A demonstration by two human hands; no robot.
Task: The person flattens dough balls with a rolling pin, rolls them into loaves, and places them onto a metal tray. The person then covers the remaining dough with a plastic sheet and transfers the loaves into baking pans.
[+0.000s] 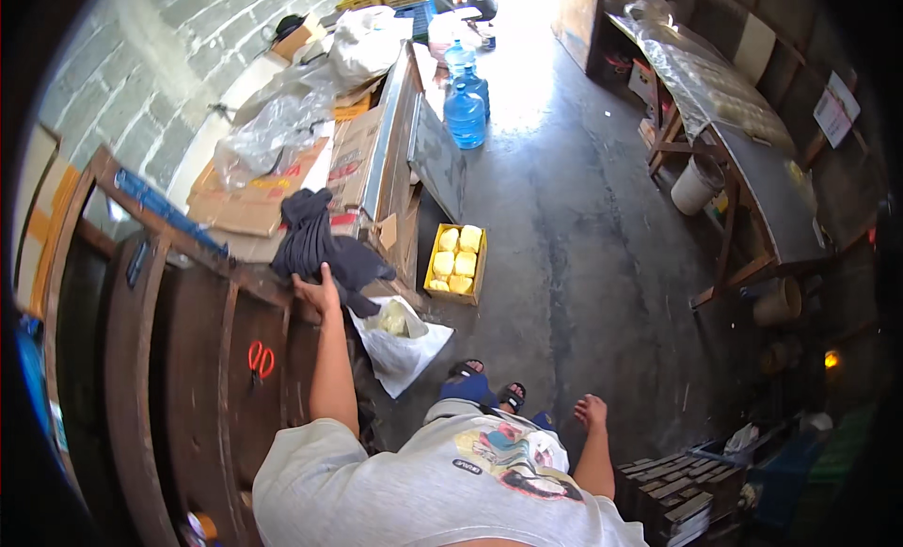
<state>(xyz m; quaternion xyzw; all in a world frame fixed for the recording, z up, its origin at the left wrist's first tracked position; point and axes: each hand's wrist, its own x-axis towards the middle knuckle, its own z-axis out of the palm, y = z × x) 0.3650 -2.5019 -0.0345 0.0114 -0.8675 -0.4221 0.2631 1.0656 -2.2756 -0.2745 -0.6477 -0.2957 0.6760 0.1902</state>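
Note:
At the left, my left hand (320,291) reaches to the lower edge of a bundled dark cloth (324,241). Its thumb and fingers are spread and seem to touch the fabric; a firm hold does not show. The cloth lies over the corner of a cardboard-covered bench and drapes down beside it. Low at my right side hangs my right hand (591,412), fingers curled in, with nothing visible in it. Just below the cloth, a white sack (404,349) stands on the floor with pale contents at its mouth.
A yellow crate (478,284) of yellow-white packs sits ahead on the floor. Wooden shelving (141,349) with red-handled scissors (261,361) runs along my left. Blue water jugs (465,116) stand farther off. A long table (752,185) and a white bucket (698,185) are at right.

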